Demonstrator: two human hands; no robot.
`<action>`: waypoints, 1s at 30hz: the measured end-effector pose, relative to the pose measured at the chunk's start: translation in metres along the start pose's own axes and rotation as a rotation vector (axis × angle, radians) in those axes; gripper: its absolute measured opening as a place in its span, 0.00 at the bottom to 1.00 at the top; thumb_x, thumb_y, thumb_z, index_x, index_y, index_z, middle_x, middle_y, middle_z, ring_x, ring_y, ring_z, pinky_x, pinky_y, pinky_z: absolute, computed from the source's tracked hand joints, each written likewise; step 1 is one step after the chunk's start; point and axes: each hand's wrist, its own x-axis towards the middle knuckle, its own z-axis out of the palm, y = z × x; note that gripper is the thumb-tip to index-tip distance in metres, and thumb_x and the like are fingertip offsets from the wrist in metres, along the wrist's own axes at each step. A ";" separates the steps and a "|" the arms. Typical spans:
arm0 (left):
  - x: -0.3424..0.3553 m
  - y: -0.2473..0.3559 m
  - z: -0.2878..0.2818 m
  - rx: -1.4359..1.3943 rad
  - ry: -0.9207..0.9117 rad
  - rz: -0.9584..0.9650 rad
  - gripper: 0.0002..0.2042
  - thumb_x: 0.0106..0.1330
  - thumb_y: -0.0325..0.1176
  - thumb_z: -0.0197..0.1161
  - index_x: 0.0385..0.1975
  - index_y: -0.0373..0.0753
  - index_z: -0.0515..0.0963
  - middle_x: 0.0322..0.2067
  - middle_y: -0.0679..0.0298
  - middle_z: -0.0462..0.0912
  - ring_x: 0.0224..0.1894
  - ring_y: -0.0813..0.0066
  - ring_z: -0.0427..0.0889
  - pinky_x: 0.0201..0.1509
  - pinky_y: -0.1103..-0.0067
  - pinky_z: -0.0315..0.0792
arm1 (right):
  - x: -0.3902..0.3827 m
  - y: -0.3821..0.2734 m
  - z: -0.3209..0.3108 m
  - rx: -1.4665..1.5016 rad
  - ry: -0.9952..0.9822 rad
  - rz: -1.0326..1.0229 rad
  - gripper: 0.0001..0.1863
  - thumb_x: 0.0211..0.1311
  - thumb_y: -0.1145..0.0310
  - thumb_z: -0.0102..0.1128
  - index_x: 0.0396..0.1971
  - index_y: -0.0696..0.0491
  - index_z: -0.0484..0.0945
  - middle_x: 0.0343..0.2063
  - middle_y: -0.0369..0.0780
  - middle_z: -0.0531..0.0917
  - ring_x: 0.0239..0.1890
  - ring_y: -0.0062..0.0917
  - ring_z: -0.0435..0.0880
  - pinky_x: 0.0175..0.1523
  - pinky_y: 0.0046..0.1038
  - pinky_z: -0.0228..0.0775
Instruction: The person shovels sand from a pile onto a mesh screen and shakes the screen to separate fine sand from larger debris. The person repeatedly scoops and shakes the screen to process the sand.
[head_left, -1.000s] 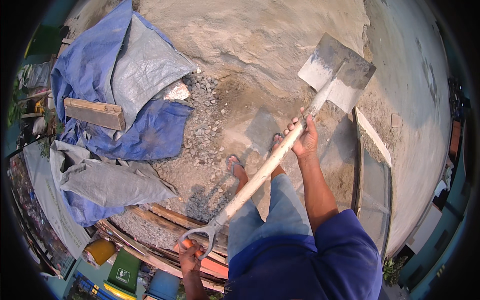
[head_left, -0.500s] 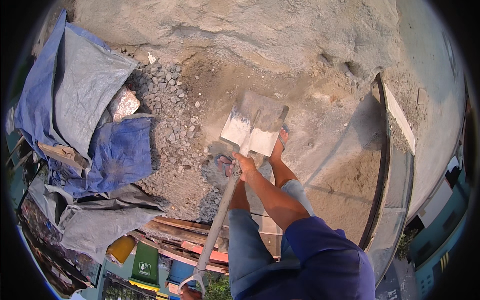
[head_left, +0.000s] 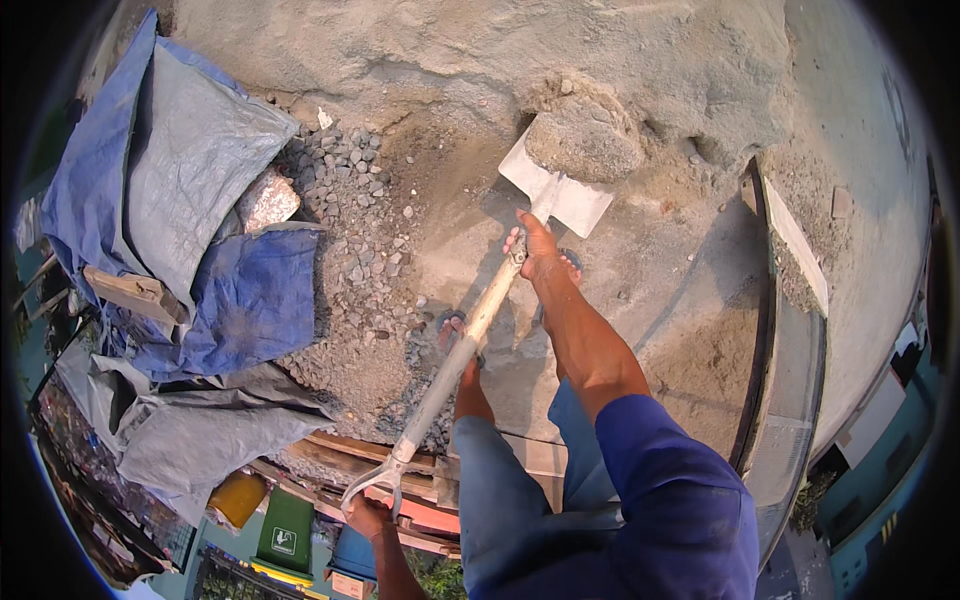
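Note:
A shovel point(head_left: 455, 365) with a pale wooden shaft slants up and to the right in front of me. My right hand point(head_left: 538, 243) wraps round the shaft just below the metal blade, its arm stretched forward. At the other end, my left hand point(head_left: 370, 516) grips the D-shaped handle. The blade's far part is under a heap of grey-brown sand point(head_left: 585, 142), while its pale near part shows bare. That blade meets the foot of a large sand pile point(head_left: 460, 40). My sandalled feet stand behind it, partly hidden by the shaft and my right arm.
Grey gravel point(head_left: 345, 190) lies to the left, beside blue and grey tarpaulins point(head_left: 255, 300) with a wooden block on them. A curved board edge point(head_left: 765, 330) bounds the sand on the right. Wooden planks point(head_left: 375, 455), a green bin point(head_left: 286, 530) and a blue bin point(head_left: 352, 550) are behind.
The shovel has moved forward and right, its blade going from bare to loaded with sand at the pile. Both hands moved forward with it, and the left hand has come further into view.

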 end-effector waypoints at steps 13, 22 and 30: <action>-0.010 0.226 -0.102 0.101 -0.497 0.519 0.05 0.59 0.27 0.56 0.23 0.39 0.69 0.11 0.68 0.67 0.07 0.80 0.64 0.07 0.82 0.56 | -0.366 -0.059 -0.095 0.615 -0.059 -0.410 0.15 0.54 0.62 0.66 0.35 0.48 0.69 0.19 0.37 0.74 0.17 0.27 0.75 0.21 0.35 0.69; -0.155 0.289 0.006 0.155 -1.094 1.036 0.04 0.55 0.25 0.52 0.27 0.37 0.74 0.12 0.64 0.72 0.09 0.79 0.66 0.11 0.83 0.59 | -0.607 -0.077 -0.294 1.155 -0.016 -0.856 0.15 0.53 0.59 0.68 0.34 0.46 0.70 0.19 0.35 0.74 0.20 0.26 0.75 0.24 0.33 0.69; -0.368 0.192 0.080 -0.070 -1.858 1.033 0.07 0.64 0.32 0.57 0.35 0.36 0.73 0.29 0.63 0.76 0.28 0.76 0.76 0.29 0.80 0.71 | -0.814 -0.029 -0.457 1.238 0.002 -1.652 0.13 0.61 0.57 0.59 0.38 0.47 0.72 0.19 0.35 0.73 0.18 0.23 0.74 0.23 0.29 0.71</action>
